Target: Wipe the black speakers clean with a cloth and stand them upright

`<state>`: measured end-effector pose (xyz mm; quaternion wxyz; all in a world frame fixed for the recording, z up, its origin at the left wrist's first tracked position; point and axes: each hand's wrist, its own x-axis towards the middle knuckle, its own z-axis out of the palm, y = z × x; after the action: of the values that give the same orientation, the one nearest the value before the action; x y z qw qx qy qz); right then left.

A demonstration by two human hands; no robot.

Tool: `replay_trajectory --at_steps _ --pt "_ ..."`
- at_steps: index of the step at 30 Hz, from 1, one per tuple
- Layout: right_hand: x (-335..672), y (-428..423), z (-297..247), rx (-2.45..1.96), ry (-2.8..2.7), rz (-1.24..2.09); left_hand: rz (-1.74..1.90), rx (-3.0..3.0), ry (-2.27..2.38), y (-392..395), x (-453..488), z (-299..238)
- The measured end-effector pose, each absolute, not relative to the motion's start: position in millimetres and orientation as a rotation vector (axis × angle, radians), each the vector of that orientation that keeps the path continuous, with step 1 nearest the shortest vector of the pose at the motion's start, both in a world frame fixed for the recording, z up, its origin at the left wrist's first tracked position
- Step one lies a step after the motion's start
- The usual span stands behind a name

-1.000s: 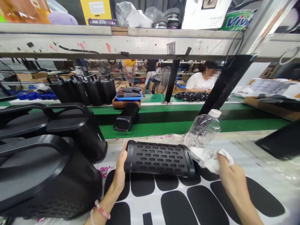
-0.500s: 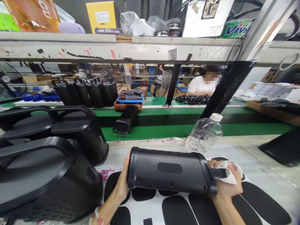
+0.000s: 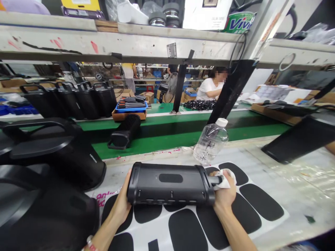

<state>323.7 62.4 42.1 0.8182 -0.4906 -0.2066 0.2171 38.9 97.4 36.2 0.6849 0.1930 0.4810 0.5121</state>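
Note:
A black cylinder-shaped speaker (image 3: 170, 184) lies on its side on the white sheet with black ovals (image 3: 264, 205), smooth back face up. My left hand (image 3: 120, 204) presses flat against its left end. My right hand (image 3: 224, 191) is closed around the handle at its right end, with a white cloth (image 3: 226, 177) bunched between fingers and handle. A clear plastic bottle (image 3: 210, 141) with a white cap leans just behind the speaker's right end.
Large black speakers (image 3: 52, 150) crowd the bench at left. A green conveyor (image 3: 167, 139) behind carries another speaker (image 3: 125, 131) and an orange tray (image 3: 129, 111). A black slanted panel (image 3: 298, 139) stands at right. A person in white (image 3: 209, 89) works across the line.
The speaker has been turned from grille side up to smooth back up. My right hand with the cloth moved from beside it onto the handle at its right end.

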Motion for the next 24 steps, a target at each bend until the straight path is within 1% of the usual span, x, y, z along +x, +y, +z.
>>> replay_trajectory --at_steps 5,9,13,15,19,24 --pt "321 61 48 -1.131 -0.335 0.405 1.049 0.414 1.083 100 37 32" --pt "320 60 53 -1.147 -0.326 0.342 0.910 0.410 1.084 101 36 46" --pt "320 56 56 -1.031 -0.444 0.272 0.826 0.439 1.071 97 35 64" --pt "319 54 58 -0.971 -0.539 0.265 0.885 0.501 1.033 94 35 68" --pt "316 53 59 -0.959 -0.698 0.321 1.177 0.671 0.894 93 34 58" --pt "331 54 59 -1.147 -0.830 0.568 1.406 1.057 0.778 102 23 30"
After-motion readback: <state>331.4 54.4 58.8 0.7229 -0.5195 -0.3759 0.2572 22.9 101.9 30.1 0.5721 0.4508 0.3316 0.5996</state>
